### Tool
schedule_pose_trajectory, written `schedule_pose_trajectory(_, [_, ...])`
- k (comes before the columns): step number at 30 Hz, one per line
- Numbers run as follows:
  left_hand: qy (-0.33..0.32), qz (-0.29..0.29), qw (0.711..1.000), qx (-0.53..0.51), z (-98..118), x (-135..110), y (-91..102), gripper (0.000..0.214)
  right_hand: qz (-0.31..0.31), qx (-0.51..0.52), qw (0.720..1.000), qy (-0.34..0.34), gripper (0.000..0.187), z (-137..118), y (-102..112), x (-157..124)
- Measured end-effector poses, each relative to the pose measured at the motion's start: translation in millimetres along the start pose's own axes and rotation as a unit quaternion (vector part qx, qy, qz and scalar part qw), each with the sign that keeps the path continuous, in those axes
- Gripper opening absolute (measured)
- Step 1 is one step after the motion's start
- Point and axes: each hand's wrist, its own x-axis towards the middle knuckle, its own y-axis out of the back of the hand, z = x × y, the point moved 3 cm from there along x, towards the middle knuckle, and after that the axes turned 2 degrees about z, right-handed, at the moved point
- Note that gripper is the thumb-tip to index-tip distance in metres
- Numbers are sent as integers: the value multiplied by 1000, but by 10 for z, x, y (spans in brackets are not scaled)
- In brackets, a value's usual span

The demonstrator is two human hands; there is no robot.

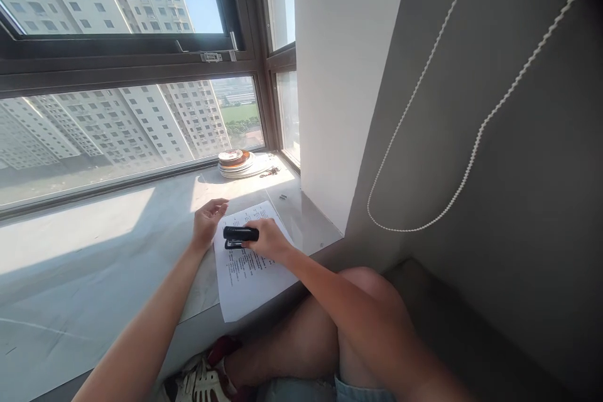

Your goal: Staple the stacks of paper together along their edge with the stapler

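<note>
**First onlooker:** At the sunlit window sill (117,245), a seated person at work. How far along?

**Second onlooker:** The left hand (206,221) hovers just beside the paper's top left corner, fingers loosely spread and holding nothing. The black stapler (239,235) lies over that corner, mouth facing left.

**First onlooker:** Fastened yet?

**Second onlooker:** No staple shows. I'd judge the paper laid out and the pressing not yet confirmed.

**First onlooker:** And the paper?

**Second onlooker:** The printed paper (249,276) is white with dense black text. It lies flat on the sill, its near edge overhanging. One sheet or several, I cannot tell. The right hand (268,240) has its fingers closed round the stapler's rear.
</note>
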Motion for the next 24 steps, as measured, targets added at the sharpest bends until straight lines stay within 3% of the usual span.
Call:
schedule_pose_trajectory(5, [20,-25,999,31,-103,-3,-30,25,0,-47,999,2,21,-27,-106,-122])
schedule_pose_trajectory(12, [19,-17,998,57,-88,24,-39,25,-46,6,998,-30,32,196,399,-95])
schedule_pose_trajectory(15, [26,1,998,57,-112,33,-39,26,31,-1,999,-26,32,345,746,56])
schedule_pose_trajectory(17, [33,14,998,56,-134,34,-35,26,105,-99,988,-48,31,479,931,166])
schedule_pose_trajectory(18, [38,17,998,57,-144,33,-32,26,111,-153,980,-58,31,544,970,217])
schedule_pose_trajectory(20, [53,16,996,64,-158,26,-25,27,86,-214,971,-61,33,656,939,304])
schedule_pose_trajectory(24, [78,11,992,94,-144,-5,-13,29,-17,-281,958,-58,49,796,635,397])
